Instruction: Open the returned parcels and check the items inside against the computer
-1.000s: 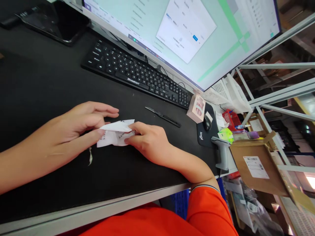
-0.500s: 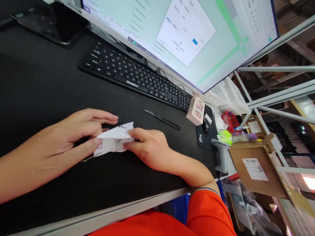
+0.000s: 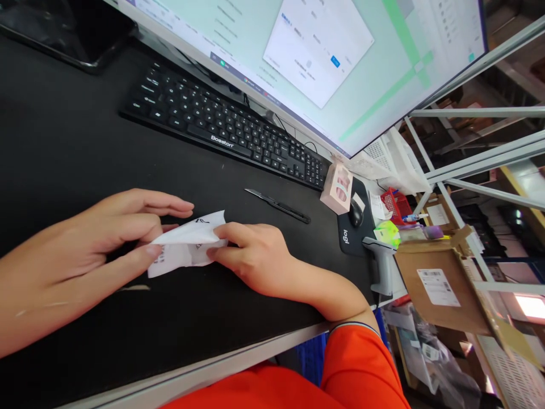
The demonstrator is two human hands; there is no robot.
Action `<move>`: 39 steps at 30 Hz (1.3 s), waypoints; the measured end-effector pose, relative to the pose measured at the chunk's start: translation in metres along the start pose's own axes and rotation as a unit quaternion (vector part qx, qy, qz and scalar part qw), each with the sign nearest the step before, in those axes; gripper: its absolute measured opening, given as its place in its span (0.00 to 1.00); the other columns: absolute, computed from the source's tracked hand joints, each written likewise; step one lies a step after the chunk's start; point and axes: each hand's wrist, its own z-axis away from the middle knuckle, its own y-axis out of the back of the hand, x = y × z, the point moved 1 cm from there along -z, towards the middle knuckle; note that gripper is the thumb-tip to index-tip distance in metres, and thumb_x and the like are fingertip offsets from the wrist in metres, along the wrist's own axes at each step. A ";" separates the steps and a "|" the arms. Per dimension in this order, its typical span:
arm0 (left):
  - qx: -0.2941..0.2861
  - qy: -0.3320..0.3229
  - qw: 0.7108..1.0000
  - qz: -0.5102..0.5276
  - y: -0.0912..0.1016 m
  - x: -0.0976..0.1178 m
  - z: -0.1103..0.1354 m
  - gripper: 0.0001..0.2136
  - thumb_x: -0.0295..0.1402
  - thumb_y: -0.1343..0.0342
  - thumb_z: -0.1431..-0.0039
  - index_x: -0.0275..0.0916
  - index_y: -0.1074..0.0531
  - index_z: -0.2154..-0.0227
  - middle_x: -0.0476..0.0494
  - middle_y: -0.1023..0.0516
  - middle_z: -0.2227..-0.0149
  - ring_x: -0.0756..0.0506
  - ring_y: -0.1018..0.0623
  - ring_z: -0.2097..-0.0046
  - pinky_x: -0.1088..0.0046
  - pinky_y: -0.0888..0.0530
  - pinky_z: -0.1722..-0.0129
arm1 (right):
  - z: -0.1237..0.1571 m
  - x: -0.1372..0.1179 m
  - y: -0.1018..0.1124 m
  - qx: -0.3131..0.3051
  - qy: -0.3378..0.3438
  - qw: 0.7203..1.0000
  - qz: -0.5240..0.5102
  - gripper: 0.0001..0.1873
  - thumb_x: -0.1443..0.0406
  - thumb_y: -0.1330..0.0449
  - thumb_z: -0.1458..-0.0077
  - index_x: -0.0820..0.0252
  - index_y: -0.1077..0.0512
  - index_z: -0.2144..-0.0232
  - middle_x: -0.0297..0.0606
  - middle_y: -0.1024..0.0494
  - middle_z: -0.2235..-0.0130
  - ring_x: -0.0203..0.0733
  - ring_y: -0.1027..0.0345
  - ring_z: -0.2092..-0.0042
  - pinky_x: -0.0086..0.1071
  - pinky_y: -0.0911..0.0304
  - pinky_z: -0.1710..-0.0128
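Note:
A folded white paper slip with dark print is held between my two hands over the black desk mat. My left hand pinches its left end between thumb and fingers. At the other end, my right hand grips the paper's right edge between thumb and forefinger. Whether anything lies inside the fold is hidden. Beyond my right hand, a black craft knife rests on the mat, its blade pointing left. Below my left wrist lies a thin pale strip.
A black keyboard stretches below the monitor. To the right are a small pink box, a mouse on its pad, a grey barcode scanner and an open cardboard box. A dark tablet-like device lies at upper left.
Both hands have shifted slightly left with the paper, and the left thumb has slid toward its left end. More of the pale strip on the mat now shows.

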 end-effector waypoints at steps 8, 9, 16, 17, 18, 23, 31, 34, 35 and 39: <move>0.002 -0.018 0.999 0.026 -0.001 -0.002 0.000 0.13 0.46 0.51 0.32 0.47 0.26 0.64 0.54 0.30 0.35 0.42 0.29 0.37 0.72 0.34 0.40 | 0.001 0.001 -0.003 0.013 0.007 1.000 0.006 0.15 0.65 0.46 0.25 0.52 0.20 0.61 0.31 0.21 0.48 0.34 0.28 0.58 0.28 0.39 0.63; 0.004 -0.020 0.999 0.029 -0.001 -0.001 0.000 0.13 0.46 0.51 0.32 0.46 0.26 0.65 0.54 0.30 0.36 0.42 0.29 0.37 0.72 0.34 0.40 | 0.002 0.001 -0.004 0.015 0.008 1.000 0.007 0.15 0.65 0.46 0.25 0.52 0.20 0.61 0.31 0.21 0.48 0.34 0.28 0.58 0.29 0.40 0.63; 0.001 -0.018 0.999 0.031 -0.001 0.000 -0.001 0.15 0.47 0.51 0.32 0.46 0.27 0.69 0.55 0.29 0.36 0.43 0.29 0.37 0.75 0.35 0.40 | 0.000 0.002 -0.005 0.012 0.013 1.000 0.011 0.13 0.64 0.45 0.25 0.52 0.20 0.60 0.31 0.21 0.50 0.34 0.28 0.59 0.29 0.41 0.64; 0.002 -0.021 0.999 0.030 -0.001 0.000 -0.001 0.15 0.47 0.51 0.32 0.45 0.28 0.71 0.55 0.29 0.36 0.44 0.29 0.37 0.76 0.35 0.40 | 0.000 0.002 -0.005 0.011 0.013 1.000 0.012 0.13 0.64 0.44 0.25 0.52 0.20 0.60 0.31 0.21 0.50 0.34 0.28 0.59 0.30 0.40 0.64; 0.003 -0.022 0.999 0.029 -0.001 -0.001 -0.001 0.15 0.46 0.50 0.33 0.45 0.29 0.72 0.56 0.29 0.36 0.44 0.28 0.37 0.76 0.35 0.40 | 0.000 0.002 -0.004 0.012 0.014 1.000 0.013 0.13 0.64 0.44 0.25 0.52 0.20 0.60 0.31 0.21 0.50 0.34 0.28 0.59 0.30 0.40 0.64; 0.000 -0.019 0.999 0.027 -0.001 -0.002 0.000 0.15 0.46 0.51 0.33 0.45 0.29 0.70 0.54 0.29 0.36 0.43 0.29 0.38 0.74 0.35 0.40 | 0.000 0.002 -0.005 0.036 0.019 0.999 0.021 0.15 0.65 0.46 0.25 0.52 0.20 0.61 0.30 0.20 0.51 0.33 0.28 0.60 0.29 0.41 0.64; 0.006 -0.036 0.999 0.036 -0.001 0.006 -0.001 0.12 0.45 0.52 0.31 0.49 0.25 0.63 0.57 0.30 0.37 0.45 0.28 0.40 0.75 0.36 0.43 | -0.002 0.003 -0.003 0.011 0.008 1.000 0.015 0.14 0.65 0.45 0.25 0.52 0.20 0.61 0.31 0.20 0.50 0.34 0.28 0.59 0.29 0.41 0.64; 0.004 -0.033 0.999 0.035 -0.001 0.004 0.000 0.13 0.45 0.52 0.30 0.47 0.26 0.64 0.57 0.31 0.36 0.45 0.28 0.39 0.75 0.36 0.42 | -0.002 0.004 -0.003 0.015 0.008 1.000 0.011 0.14 0.65 0.45 0.25 0.52 0.20 0.60 0.30 0.20 0.51 0.34 0.28 0.59 0.29 0.41 0.64; 0.001 -0.032 0.999 0.034 -0.001 0.002 0.000 0.13 0.45 0.52 0.30 0.47 0.26 0.64 0.57 0.31 0.36 0.45 0.29 0.39 0.75 0.36 0.42 | -0.002 0.004 -0.003 0.019 0.008 1.000 0.010 0.14 0.65 0.45 0.25 0.52 0.20 0.60 0.30 0.20 0.51 0.33 0.28 0.59 0.29 0.41 0.64; 0.010 -0.057 0.998 0.022 -0.004 -0.013 0.000 0.13 0.46 0.50 0.31 0.47 0.25 0.63 0.55 0.30 0.36 0.45 0.27 0.39 0.77 0.34 0.42 | -0.001 0.004 -0.005 0.031 0.008 0.999 0.009 0.15 0.65 0.46 0.25 0.52 0.20 0.60 0.30 0.20 0.51 0.33 0.29 0.59 0.29 0.41 0.64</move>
